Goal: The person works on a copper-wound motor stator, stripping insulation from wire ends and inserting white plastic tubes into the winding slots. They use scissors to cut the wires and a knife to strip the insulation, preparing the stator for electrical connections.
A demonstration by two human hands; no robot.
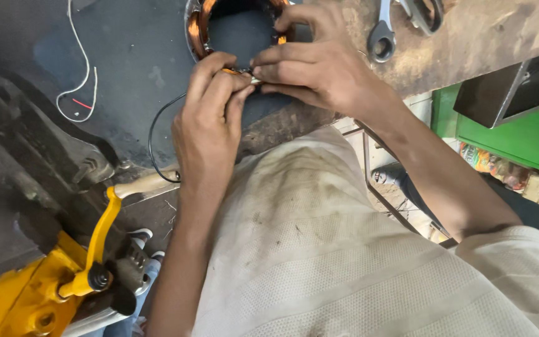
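A round motor stator (199, 28) with copper windings lies on the dark workbench (132, 56) at the top of the view. My left hand (207, 118) pinches a thin wire end at the stator's near rim. My right hand (319, 62) meets it there, its fingertips closed on the same small wire piece (247, 76). A black wire (154, 134) loops from under my left hand toward the bench's edge.
A ring spanner (382, 34) lies on the bench at the top right. A thin white wire (82, 68) curls at the top left. A yellow tool (51, 281) sits at the lower left beside a wooden handle (145, 183). A green cabinet (506, 131) stands to the right.
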